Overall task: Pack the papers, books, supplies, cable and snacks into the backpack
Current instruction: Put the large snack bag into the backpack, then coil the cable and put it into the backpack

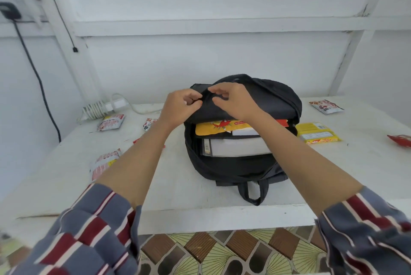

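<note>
A black backpack [273, 99] lies open on the white table [178, 185]. Inside its main pocket I see a yellow snack pack [213, 129], a white book [238, 148] and another white item. My left hand [181, 104] and my right hand [233, 99] both pinch the black fabric at the top left of the front flap, fingers curled on it. A white coiled cable with its charger [100, 108] lies at the back left of the table. Snack packets lie around: white-red ones [110, 122] [103, 162] on the left, a yellow pack [318, 132] on the right.
More snacks lie at the far right [325, 105] and at the right edge [400, 140], and a small one [149, 123] sits near my left wrist. A black wall cable [37, 74] hangs at the left. Patterned floor shows below the table's front edge.
</note>
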